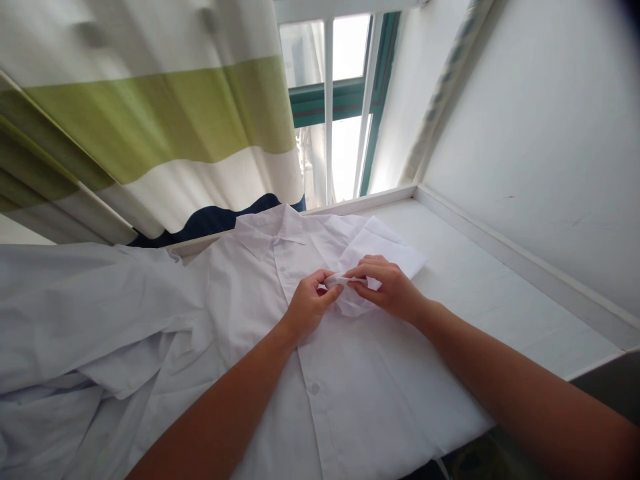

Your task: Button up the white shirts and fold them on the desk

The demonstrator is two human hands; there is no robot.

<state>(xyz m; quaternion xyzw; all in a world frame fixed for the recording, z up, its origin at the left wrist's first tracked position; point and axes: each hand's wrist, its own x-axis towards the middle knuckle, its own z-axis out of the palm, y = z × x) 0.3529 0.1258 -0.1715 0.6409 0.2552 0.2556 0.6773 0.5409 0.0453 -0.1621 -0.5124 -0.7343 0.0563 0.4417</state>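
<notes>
A white button-up shirt (350,393) lies face up on a white table (500,293), collar toward the window. My left hand (307,305) and my right hand (387,287) meet over the chest of the shirt. Both pinch the same small fold of white fabric, at the chest pocket or a folded sleeve edge; I cannot tell which. The fingers of both hands are closed on the cloth. The shirt's right sleeve is folded inward under my right hand. Two buttons show along the placket below my hands.
More white cloth (75,320) is heaped on the left. A striped green, white and navy curtain (150,133) hangs behind it. A window (345,100) is at the back, and a white wall (540,147) with a raised ledge runs along the right.
</notes>
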